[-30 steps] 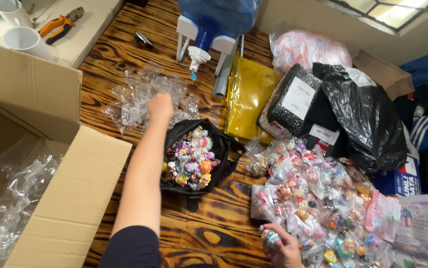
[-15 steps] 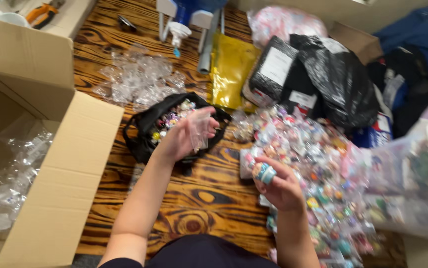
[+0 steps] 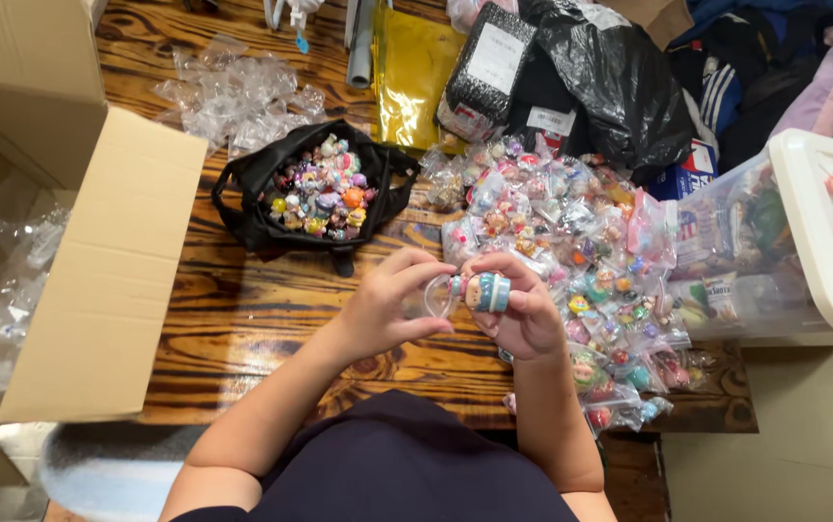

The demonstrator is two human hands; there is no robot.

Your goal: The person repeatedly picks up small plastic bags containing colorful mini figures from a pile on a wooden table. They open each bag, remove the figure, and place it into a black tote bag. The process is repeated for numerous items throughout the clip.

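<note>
So the whole thing sits on a dark wooden table [image 3: 272, 319] with really heavy burnt-looking grain, knots and all, and it's crowded. On the left there's a big open cardboard box [image 3: 98, 280] with crinkly clear plastic inside. Up top is a loose heap of small clear bags [image 3: 233, 92], thin and shiny, next to a flat glossy yellow pouch [image 3: 409, 68]. Right of that are a black mailer package [image 3: 482, 72] with a white label and a wrinkly black garbage bag [image 3: 629, 87]. A soft black bag [image 3: 252, 198] sits open in the middle, stuffed with tiny colourful figures [image 3: 325, 198]. To its right is a big spread of bagged figures [image 3: 581, 261], each in its own clear wrap. A clear plastic bin [image 3: 803, 242] with a white rim stands off the table's right edge, clothes piled behind it.

Hands are just in front of the person's body, over the near edge of the table. The right hand [image 3: 528, 314] is curled around a small toy figure [image 3: 486, 292], rounded, light blue with a pale face, pinched by fingertips and thumb. The left hand [image 3: 392, 304] is half closed, fingertips pinching a little clear bag [image 3: 438, 295] right against the figure. Can't tell whether the figure is already partly in the bag.
</note>
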